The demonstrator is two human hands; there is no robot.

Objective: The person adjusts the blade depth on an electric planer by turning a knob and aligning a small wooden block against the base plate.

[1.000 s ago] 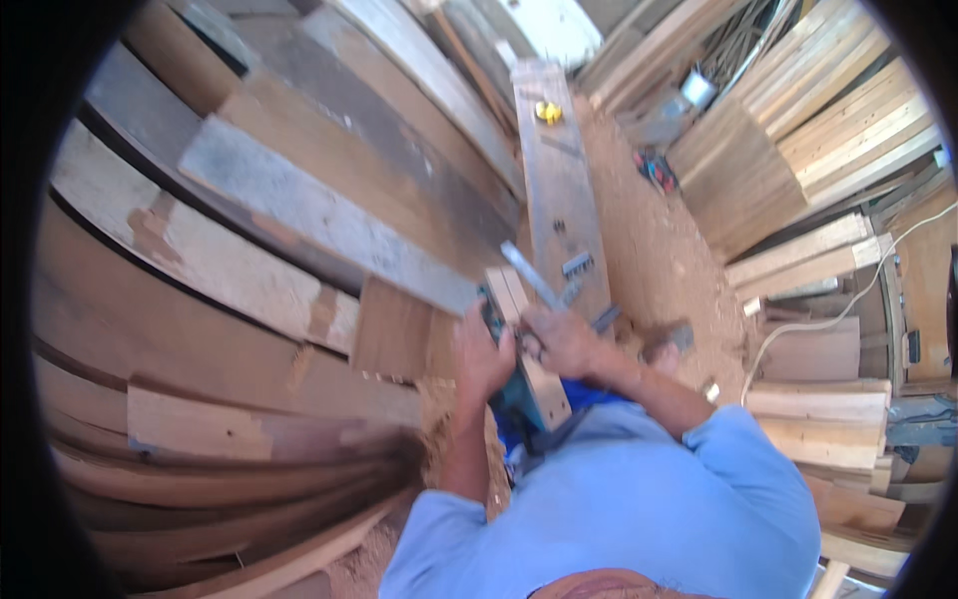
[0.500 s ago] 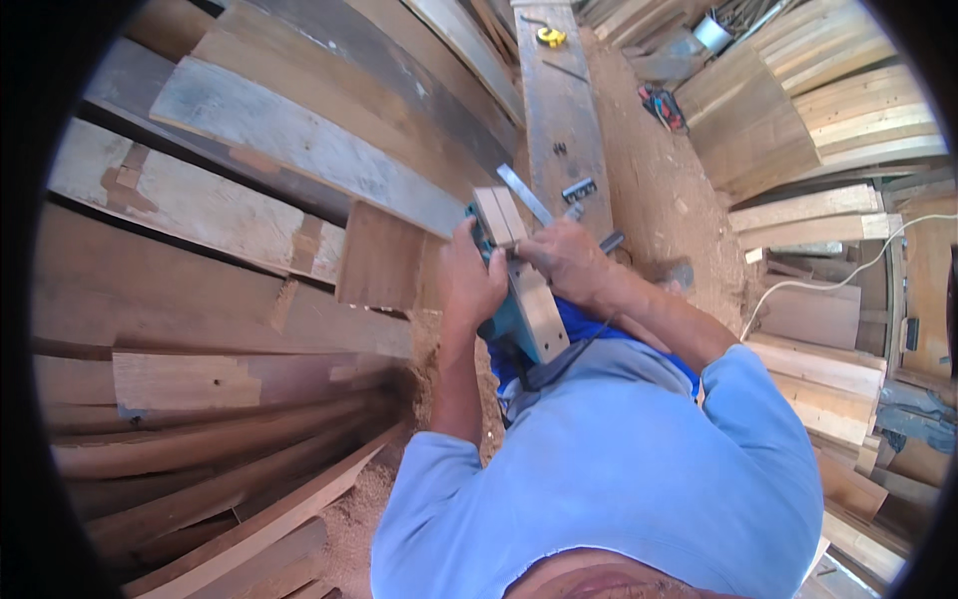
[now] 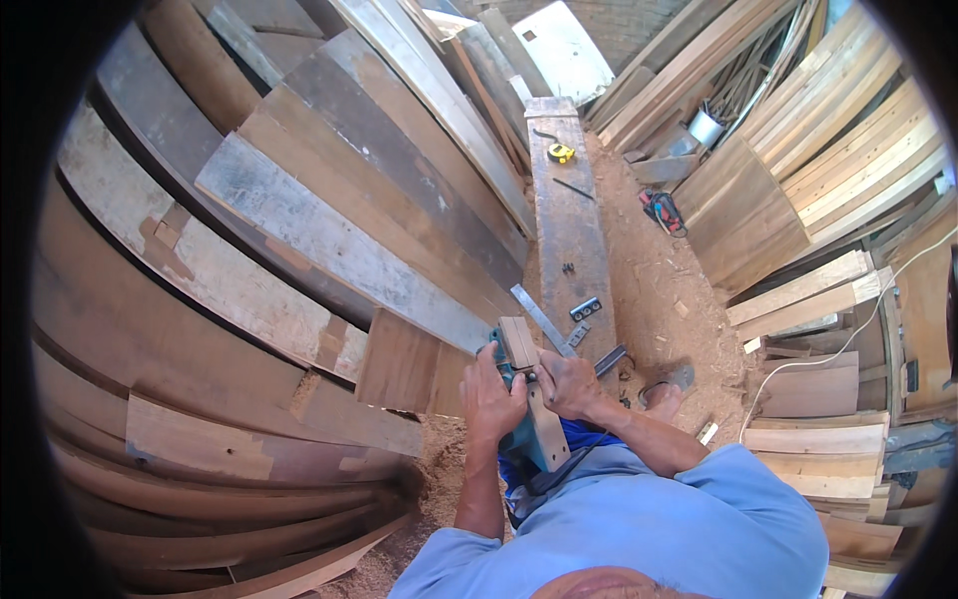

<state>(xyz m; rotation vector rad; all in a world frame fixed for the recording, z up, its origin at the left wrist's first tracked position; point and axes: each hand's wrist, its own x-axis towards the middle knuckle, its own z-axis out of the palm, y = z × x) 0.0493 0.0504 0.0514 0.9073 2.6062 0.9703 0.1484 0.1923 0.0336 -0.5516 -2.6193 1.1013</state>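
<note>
An electric hand planer (image 3: 547,431) with a teal body lies in my lap, turned over so its pale flat sole faces up. My left hand (image 3: 489,397) is wrapped around its front left side, thumb near the gap in the sole. At that gap, my right hand (image 3: 569,383) has its fingers closed beside the cutter drum; whatever they pinch is hidden. Just beyond the hands, a flat metal strip (image 3: 539,314) lies slanting on the bench. Next to it are a silver slotted metal piece (image 3: 586,308), a smaller metal piece (image 3: 578,335) and a dark bar (image 3: 610,360).
The narrow plank bench (image 3: 571,235) runs away from me, carrying a yellow tape measure (image 3: 560,154), a thin dark rod (image 3: 574,190) and small dark parts (image 3: 568,269). Boards (image 3: 329,230) lean on the left. Stacked timber (image 3: 813,429) and a red-black tool (image 3: 664,214) are right. Sawdust covers the floor.
The view has tilted upward, so the bench's far end and a white panel now show. Both hands stay at the planer, the right one still at the gap in its sole.
</note>
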